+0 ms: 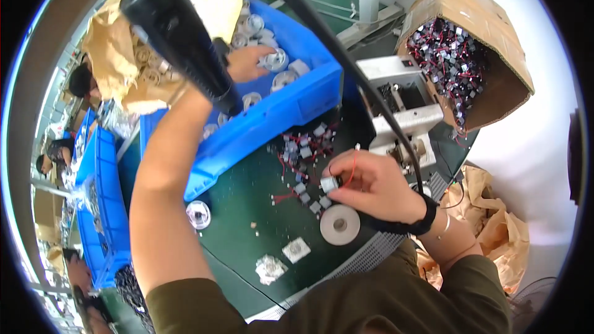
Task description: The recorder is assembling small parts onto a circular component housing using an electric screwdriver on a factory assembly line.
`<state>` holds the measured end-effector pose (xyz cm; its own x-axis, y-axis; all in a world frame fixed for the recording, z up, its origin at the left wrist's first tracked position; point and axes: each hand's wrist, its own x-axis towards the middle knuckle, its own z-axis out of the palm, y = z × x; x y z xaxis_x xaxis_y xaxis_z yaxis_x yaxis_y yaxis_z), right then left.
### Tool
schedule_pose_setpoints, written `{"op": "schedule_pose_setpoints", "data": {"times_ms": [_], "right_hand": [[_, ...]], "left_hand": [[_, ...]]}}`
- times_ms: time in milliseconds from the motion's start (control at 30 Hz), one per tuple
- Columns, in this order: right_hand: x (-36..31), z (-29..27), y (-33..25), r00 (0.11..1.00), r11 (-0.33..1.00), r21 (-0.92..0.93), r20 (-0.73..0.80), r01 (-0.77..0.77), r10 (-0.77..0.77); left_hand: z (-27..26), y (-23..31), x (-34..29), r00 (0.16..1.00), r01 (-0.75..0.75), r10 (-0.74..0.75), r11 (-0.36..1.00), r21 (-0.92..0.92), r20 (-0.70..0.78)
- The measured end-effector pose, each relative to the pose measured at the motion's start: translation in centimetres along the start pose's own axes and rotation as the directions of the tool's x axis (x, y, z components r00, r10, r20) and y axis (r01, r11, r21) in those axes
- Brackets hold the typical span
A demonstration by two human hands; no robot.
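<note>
My left hand (247, 64) reaches into the large blue bin (291, 102), its fingers closed on the edge of a white round plastic housing (275, 60). Similar white housings lie around it in the bin. Above the green table my right hand (387, 187) pinches a small silver motor (330, 184) with red and black wires, one red wire looping up over the fingers. Just beyond that hand lies a loose pile of small wired motors (306, 143). A single white round housing (198, 214) rests on the table near my left forearm.
A black electric screwdriver (179, 34) hangs over the bin, its cable (346, 62) crossing the view. A metal fixture (402, 102) stands at right, beside a tilted cardboard box (495, 37) of wired motors. A pale ring-shaped roll (340, 224) and crumpled white material (270, 269) lie near me.
</note>
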<state>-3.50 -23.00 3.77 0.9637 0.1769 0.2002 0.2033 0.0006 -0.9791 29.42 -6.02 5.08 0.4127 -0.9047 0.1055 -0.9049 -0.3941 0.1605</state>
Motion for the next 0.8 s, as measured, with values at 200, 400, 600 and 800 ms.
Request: {"op": "schedule_pose_setpoints", "data": {"times_ms": [200, 400, 600, 800], "right_hand": [[-0.6, 0.2, -1.1, 0.992, 0.995, 0.024, 0.087, -0.099, 0.097], [-1.7, -1.8, 0.4, 0.996, 0.997, -0.081, -0.091, 0.004, -0.011], [-2.8, -1.9, 0.0, 0.987, 0.999, 0.03, -0.155, -0.043, 0.047], [-4.3, -0.9, -0.6, 0.992, 0.994, -0.021, -0.065, -0.11, 0.108]], "left_hand": [[7.7, -8.5, 0.7, 0.961, 0.187, -0.257, 0.876, 0.444, 0.104], [-7.9, 3.7, -5.0, 0.951, 0.309, -0.309, 0.951, -0.003, -0.006], [-6.1, 16.3, -19.5, 0.861, 0.287, -0.453, 0.81, -0.511, -0.233], [5.3, 29.3, -16.6, 0.951, 0.028, -0.076, 0.986, -0.162, -0.299]]}}
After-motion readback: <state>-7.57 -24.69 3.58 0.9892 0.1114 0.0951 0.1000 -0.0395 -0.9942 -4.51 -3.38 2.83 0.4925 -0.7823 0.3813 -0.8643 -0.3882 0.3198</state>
